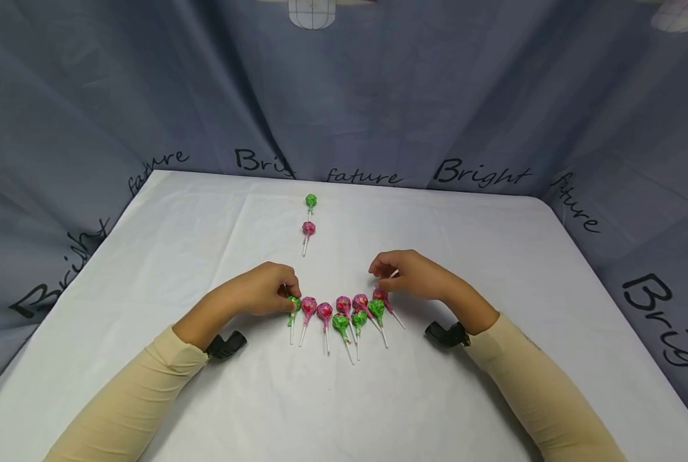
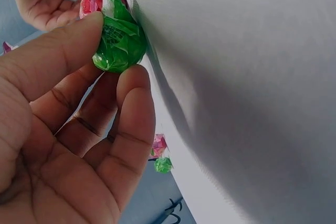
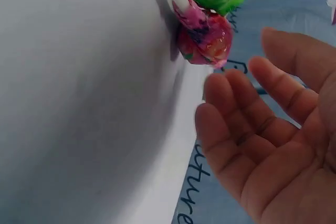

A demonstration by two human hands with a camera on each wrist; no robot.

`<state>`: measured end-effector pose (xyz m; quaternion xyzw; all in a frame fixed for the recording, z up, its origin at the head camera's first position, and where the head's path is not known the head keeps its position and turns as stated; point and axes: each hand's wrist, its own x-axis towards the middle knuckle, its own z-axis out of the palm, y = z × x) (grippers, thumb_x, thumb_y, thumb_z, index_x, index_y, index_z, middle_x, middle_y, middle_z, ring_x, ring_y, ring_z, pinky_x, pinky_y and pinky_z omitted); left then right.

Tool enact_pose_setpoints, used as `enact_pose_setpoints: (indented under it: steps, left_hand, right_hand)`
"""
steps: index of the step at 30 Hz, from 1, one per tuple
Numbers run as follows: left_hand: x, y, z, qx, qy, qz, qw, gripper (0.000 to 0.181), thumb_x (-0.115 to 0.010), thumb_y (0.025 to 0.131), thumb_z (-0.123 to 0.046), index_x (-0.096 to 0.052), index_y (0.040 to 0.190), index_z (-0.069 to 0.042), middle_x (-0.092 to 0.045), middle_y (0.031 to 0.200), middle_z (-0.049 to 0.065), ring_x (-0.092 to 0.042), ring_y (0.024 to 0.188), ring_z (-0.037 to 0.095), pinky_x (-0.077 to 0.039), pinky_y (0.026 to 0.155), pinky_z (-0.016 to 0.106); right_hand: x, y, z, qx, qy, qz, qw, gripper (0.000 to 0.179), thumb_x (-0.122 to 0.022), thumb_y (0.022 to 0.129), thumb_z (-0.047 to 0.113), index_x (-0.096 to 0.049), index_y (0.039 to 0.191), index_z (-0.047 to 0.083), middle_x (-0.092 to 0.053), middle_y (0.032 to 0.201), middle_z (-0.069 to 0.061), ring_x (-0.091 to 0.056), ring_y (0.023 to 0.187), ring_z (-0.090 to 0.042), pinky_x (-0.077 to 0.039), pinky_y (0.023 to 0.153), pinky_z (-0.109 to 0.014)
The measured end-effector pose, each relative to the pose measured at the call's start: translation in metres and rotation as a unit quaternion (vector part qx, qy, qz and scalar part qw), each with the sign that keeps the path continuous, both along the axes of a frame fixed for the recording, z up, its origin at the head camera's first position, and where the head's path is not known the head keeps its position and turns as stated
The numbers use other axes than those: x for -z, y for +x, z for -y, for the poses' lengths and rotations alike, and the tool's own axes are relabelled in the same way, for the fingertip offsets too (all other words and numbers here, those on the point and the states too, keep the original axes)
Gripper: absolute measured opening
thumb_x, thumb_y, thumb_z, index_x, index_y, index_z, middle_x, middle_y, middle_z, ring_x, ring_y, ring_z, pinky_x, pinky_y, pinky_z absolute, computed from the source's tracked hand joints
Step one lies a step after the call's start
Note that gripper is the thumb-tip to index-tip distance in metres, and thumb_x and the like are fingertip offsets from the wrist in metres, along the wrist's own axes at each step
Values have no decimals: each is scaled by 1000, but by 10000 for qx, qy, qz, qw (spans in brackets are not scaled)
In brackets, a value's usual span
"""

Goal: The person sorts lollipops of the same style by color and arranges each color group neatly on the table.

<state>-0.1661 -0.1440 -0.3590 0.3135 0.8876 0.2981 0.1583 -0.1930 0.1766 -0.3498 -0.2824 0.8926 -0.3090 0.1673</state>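
Note:
My left hand (image 1: pixel 269 287) is at the left end of a bunch of lollipops and pinches a green lollipop (image 2: pixel 121 45) by its wrapped head, thumb on top. My right hand (image 1: pixel 416 274) hovers at the bunch's right end, fingers loosely bent and holding nothing. Close by its fingertips lies a pink lollipop (image 3: pixel 207 40), partly covered by the hand in the head view. Between the hands, several more pink and green lollipops lie side by side, among them a pink one (image 1: pixel 324 312) and a green one (image 1: pixel 341 323), their white sticks towards me.
Farther back on the white table (image 1: pixel 176 244), a green lollipop (image 1: pixel 311 201) and a pink lollipop (image 1: pixel 309 228) lie one behind the other. A dark curtain (image 1: pixel 344 96) with writing on it surrounds the table's back and sides.

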Motion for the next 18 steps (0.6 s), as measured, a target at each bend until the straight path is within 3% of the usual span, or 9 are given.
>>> enact_pose_setpoints:
  steps: [4, 9, 18]
  left_hand:
    - [1, 0, 1, 9, 5, -1, 10000, 11, -77, 83, -3, -69, 82, -10, -59, 82, -6, -56, 74, 8, -48, 70, 27]
    - [3, -1, 2, 37, 48, -12, 10000, 12, -77, 82, -2, -69, 82, -11, -59, 82, -6, -56, 74, 9, -49, 70, 27]
    - [4, -2, 2, 67, 42, -92, 9999, 12, -77, 82, -3, -69, 83, -11, -60, 82, -6, -56, 75, 9, -49, 71, 28]
  right_hand:
    - [1, 7, 0, -195, 271, -40, 9994, 21, -71, 91, 8, -67, 112, 7, -65, 100, 0, -58, 93, -18, -50, 83, -36]
    - [3, 11, 1, -436, 706, -387, 9958, 21, -71, 92, 8, -68, 112, 6, -65, 104, -1, -60, 95, -17, -51, 87, -36]
    - [7, 13, -1, -471, 800, -577, 9940, 9, -71, 91, 8, -70, 100, 10, -63, 95, 3, -56, 86, -14, -49, 79, -33]
